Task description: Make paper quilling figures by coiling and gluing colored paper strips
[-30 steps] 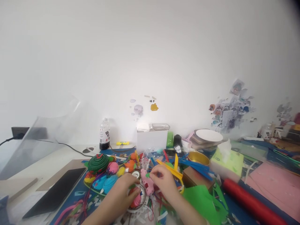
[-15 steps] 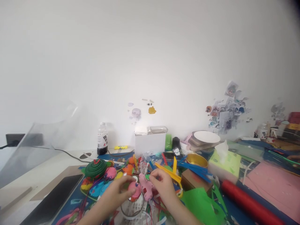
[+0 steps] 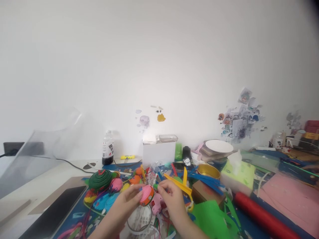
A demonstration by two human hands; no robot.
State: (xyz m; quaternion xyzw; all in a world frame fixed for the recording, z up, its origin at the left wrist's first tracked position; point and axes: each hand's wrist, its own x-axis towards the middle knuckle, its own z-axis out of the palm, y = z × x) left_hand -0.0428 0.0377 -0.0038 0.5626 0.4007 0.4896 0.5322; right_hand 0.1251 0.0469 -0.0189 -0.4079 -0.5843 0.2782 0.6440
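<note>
My left hand (image 3: 127, 202) has its thumb and fingers around a round pink craft piece (image 3: 147, 193) with an orange patterned band. My right hand (image 3: 170, 196) is pinched at a small green piece (image 3: 156, 187), just right of the pink one. Below and between the hands lies a pink craft figure (image 3: 157, 203), partly hidden by the round piece and my right fingers. A clear round ring or lid (image 3: 139, 220) sits under my left hand. Crinkled clear plastic (image 3: 151, 176) is behind the hands.
A dark green woven coil (image 3: 100, 180) is at the left, near a drink bottle (image 3: 108, 149). On the right are green felt (image 3: 211, 217), a brown box (image 3: 208, 193), a gold tin (image 3: 208, 171), a tissue box (image 3: 238, 176) and a red roll (image 3: 264, 215).
My left hand has raised and turned the round pink piece, so its orange band now shows. My right hand has stayed nearly in place, still pinched.
</note>
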